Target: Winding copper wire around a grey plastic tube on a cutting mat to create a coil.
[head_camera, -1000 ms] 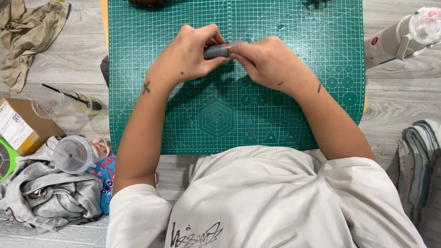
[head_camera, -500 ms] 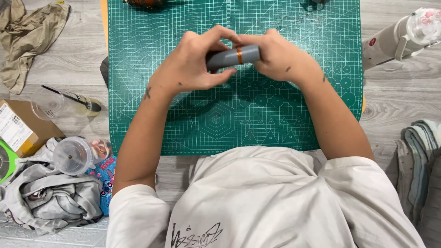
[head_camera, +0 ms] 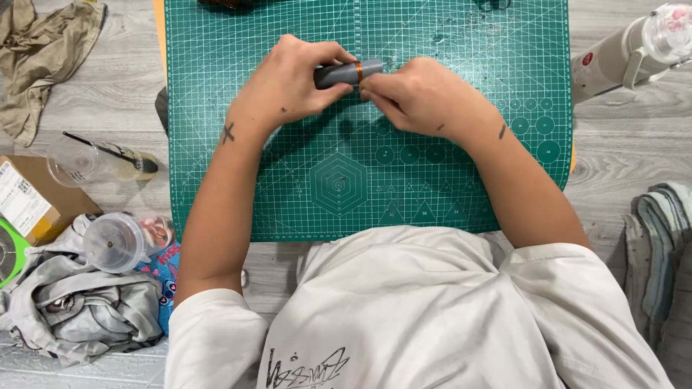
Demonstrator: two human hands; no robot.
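Two hands, left hand point(head_camera: 292, 83) and right hand point(head_camera: 422, 97), pinch a grey tube point(head_camera: 348, 73) over the green mat point(head_camera: 346, 180) on a wooden floor point(head_camera: 108, 101); plastic cups point(head_camera: 115, 241) sit lower left.

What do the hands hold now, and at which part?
A grey cylinder with an orange band: the left hand wraps its left end; the right hand pinches beside the band.

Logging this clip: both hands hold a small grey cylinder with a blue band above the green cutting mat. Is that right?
Not quite: the band is copper-orange, not blue. The head view shows the left hand and right hand holding the grey cylinder above the green cutting mat.
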